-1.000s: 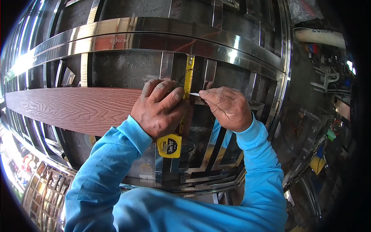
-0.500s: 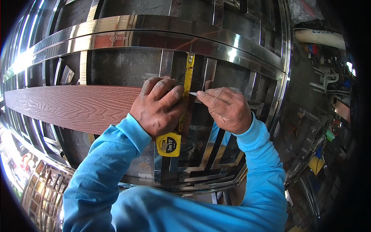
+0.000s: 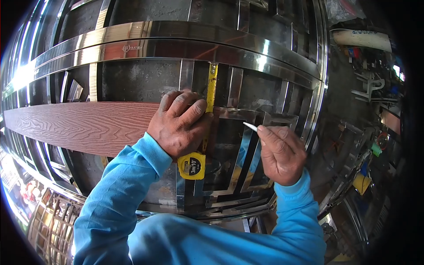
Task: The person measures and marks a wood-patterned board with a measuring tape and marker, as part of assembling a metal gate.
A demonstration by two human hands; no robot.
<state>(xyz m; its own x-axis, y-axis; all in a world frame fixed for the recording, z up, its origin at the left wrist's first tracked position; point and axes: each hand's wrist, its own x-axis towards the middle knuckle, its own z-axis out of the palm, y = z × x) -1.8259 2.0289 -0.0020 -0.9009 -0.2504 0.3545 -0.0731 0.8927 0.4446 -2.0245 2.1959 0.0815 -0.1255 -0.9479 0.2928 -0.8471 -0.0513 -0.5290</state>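
My left hand (image 3: 180, 124) is closed over the right end of a brown wood-grain board (image 3: 84, 126), its fingers pressed against the yellow blade of a tape measure (image 3: 192, 166). The blade runs from the yellow case, past my fingertips, up to the shiny metal rail (image 3: 176, 47), and part of it is hidden by the hand. Off to the right, my right hand (image 3: 283, 152) pinches a slim white pointed stick (image 3: 250, 126). Its tip points up and left, apart from the board and the tape.
Polished metal bars form a frame (image 3: 235, 86) under the board and around my hands. A lattice panel (image 3: 55, 216) stands at the lower left. Along the right lie a white roll (image 3: 362, 39), a yellow object (image 3: 361, 183) and assorted clutter.
My right hand has drawn the white stick away from the tape blade, moving right and down. My left hand keeps its hold at the board's end.
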